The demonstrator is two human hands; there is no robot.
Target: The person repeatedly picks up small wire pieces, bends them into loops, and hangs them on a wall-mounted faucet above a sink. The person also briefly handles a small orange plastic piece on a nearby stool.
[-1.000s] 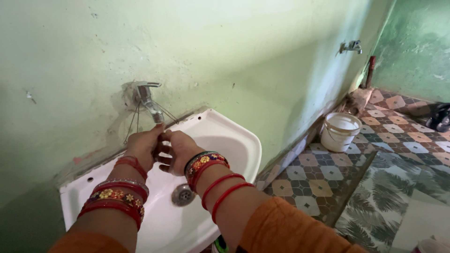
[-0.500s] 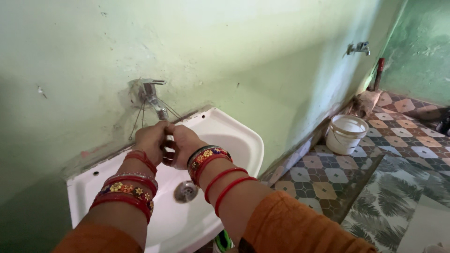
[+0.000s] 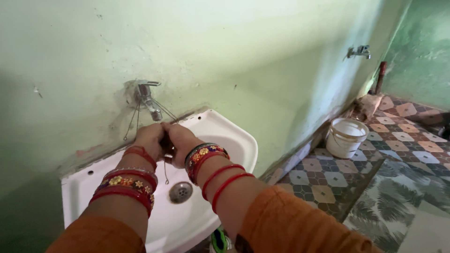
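Both hands meet under the spout of the wall tap (image 3: pixel 149 100), above the back rim of the white washbasin (image 3: pixel 234 140). The tap lies just beyond and above the fingers, its spout slanting down toward them; the left hand (image 3: pixel 149 139) sits slightly nearer it. The right hand (image 3: pixel 182 143) presses against the left, fingers curled together, rubbing; whether they hold anything I cannot tell. Both wrists angle inward over the drain (image 3: pixel 180 192), bangles (image 3: pixel 206 157) stacked on each forearm.
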